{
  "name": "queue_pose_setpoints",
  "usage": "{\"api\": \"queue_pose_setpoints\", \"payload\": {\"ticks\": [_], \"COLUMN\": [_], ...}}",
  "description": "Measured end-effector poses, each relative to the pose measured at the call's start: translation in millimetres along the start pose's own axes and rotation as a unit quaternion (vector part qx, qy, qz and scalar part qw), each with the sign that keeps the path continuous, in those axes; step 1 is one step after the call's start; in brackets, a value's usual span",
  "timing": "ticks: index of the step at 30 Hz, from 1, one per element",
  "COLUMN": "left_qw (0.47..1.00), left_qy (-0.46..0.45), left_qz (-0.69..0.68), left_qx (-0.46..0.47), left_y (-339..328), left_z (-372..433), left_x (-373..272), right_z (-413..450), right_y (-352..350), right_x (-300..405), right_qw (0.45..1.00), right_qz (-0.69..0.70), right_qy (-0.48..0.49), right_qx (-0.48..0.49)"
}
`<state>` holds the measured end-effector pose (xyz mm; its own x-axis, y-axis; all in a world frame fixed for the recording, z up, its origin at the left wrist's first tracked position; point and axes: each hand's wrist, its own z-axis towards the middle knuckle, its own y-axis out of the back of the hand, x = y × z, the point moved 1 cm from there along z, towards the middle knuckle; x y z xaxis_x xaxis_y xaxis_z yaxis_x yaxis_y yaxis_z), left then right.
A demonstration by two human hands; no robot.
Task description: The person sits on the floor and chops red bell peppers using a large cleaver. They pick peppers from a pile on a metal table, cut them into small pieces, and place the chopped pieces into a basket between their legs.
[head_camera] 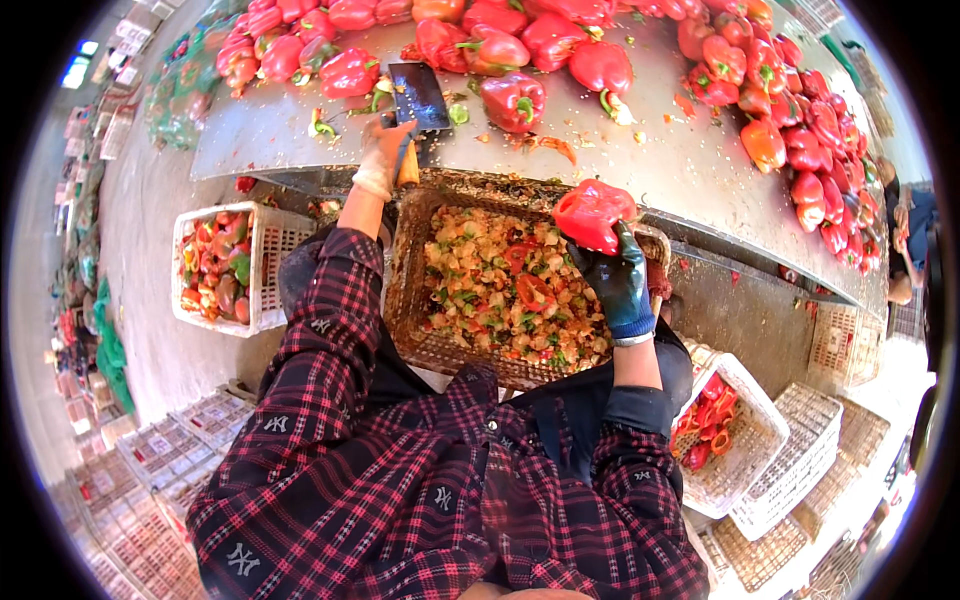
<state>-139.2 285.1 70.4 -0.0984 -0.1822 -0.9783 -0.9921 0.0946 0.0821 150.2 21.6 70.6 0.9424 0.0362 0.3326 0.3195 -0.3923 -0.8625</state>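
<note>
My left hand [386, 154], in a light glove with dark fingertips, grips the wooden handle of a cleaver [420, 96], whose broad dark blade lies over the near edge of the metal table [465, 154]. A red bell pepper [596, 214] is held up in my right hand [619, 277], which wears a dark, wet-looking coated glove with a blue cuff. Below and between the hands, a brown plastic crate [411, 300] holds pale seed cores, green stems and a few red pepper pieces. Whole red peppers [551, 41] are piled across the far side of the table.
At left stands a white crate [259, 262] of mixed pepper pieces. Another white crate [757, 450] with red pieces tilts at lower right beside stacked crates. More red peppers [825, 150] heap along the table's right side. Part of another person [904, 240] shows at far right.
</note>
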Motion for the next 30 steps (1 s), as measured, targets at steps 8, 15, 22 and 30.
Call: {"api": "queue_pose_setpoints", "payload": {"ticks": [8,15,22,30], "left_qw": [0.937,0.897,0.862,0.808], "left_qy": [-0.269,-0.359,-0.346,-0.346], "left_qz": [0.219,0.220,0.322,0.419], "left_qx": [0.046,0.133,0.184,0.229], "left_y": [-43,-88,-122,-119], "left_z": [-134,-160,-162,-162], "left_x": [-39,-69,-66,-79], "right_z": [13,40,71,79], "right_y": [-15,-72,-33,-24], "right_x": [30,64,61,46], "right_qw": [0.850,0.362,0.545,0.482], "right_qz": [-0.486,-0.860,-0.751,-0.732], "right_qy": [0.181,0.331,0.360,0.467], "right_qx": [-0.092,-0.141,-0.097,-0.117]}}
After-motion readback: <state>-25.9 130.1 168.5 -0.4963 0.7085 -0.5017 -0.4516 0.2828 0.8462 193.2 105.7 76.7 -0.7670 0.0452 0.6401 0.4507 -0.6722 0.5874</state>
